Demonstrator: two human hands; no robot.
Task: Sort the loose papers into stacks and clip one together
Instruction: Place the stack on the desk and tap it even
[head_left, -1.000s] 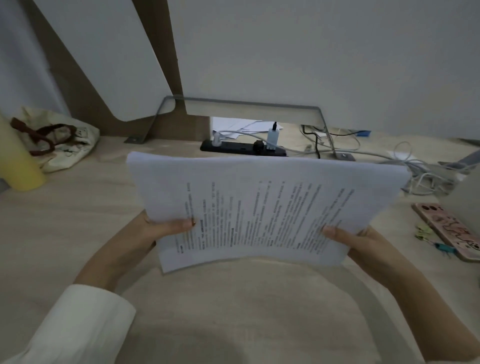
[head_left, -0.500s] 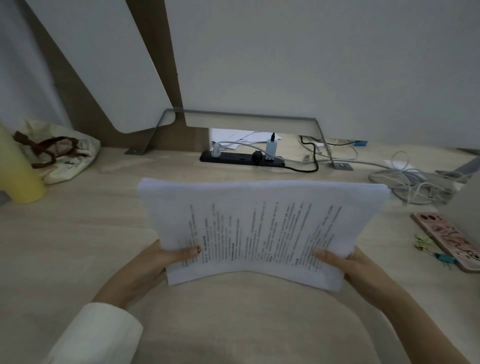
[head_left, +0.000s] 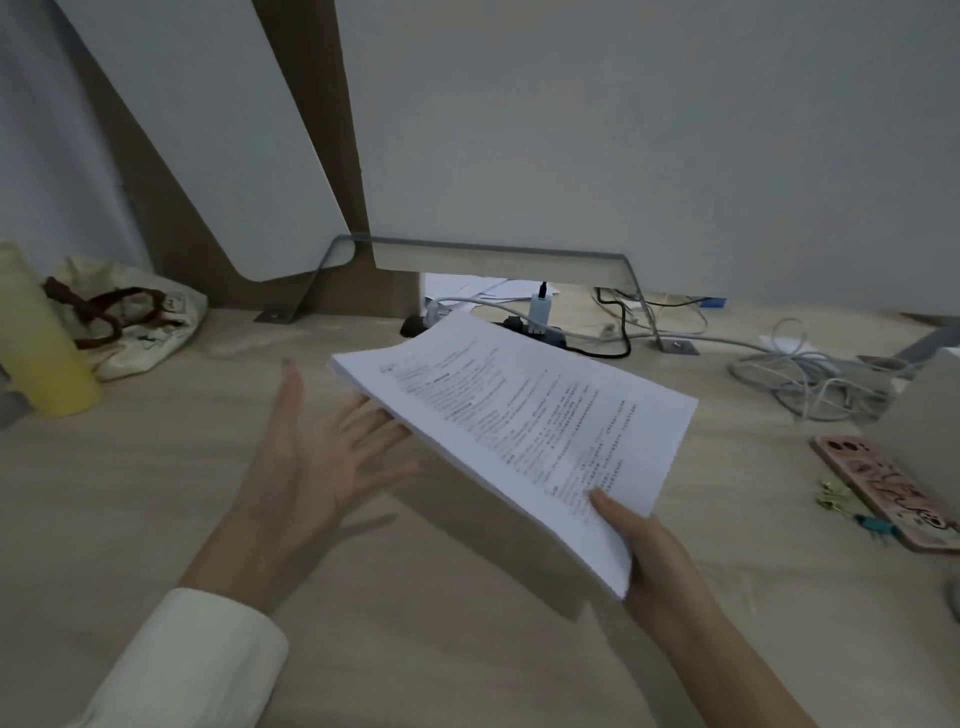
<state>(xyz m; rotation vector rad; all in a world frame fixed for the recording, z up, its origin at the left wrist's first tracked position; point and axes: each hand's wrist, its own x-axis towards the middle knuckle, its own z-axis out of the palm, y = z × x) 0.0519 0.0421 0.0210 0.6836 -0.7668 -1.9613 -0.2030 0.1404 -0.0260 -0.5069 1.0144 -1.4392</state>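
A thick stack of printed white papers (head_left: 524, 426) hangs tilted above the wooden desk (head_left: 156, 509), turned so one short end points away from me. My right hand (head_left: 649, 551) grips its near corner, thumb on top. My left hand (head_left: 322, 457) is flat and spread, palm up, its fingertips touching the underside of the stack's left edge. Small gold and teal binder clips (head_left: 844, 504) lie on the desk at the right, beside a phone.
A pink-cased phone (head_left: 888, 488) lies at the right edge. Behind the papers sit a black power strip (head_left: 550, 332) with chargers and a tangle of grey cables (head_left: 810, 379). A yellow bottle (head_left: 36, 343) and a cloth bag (head_left: 130, 317) stand at the far left.
The stack was held flat-on by both hands; now it has turned and tilted, held by my right hand alone. My left hand has let go and spread wide under its left edge.
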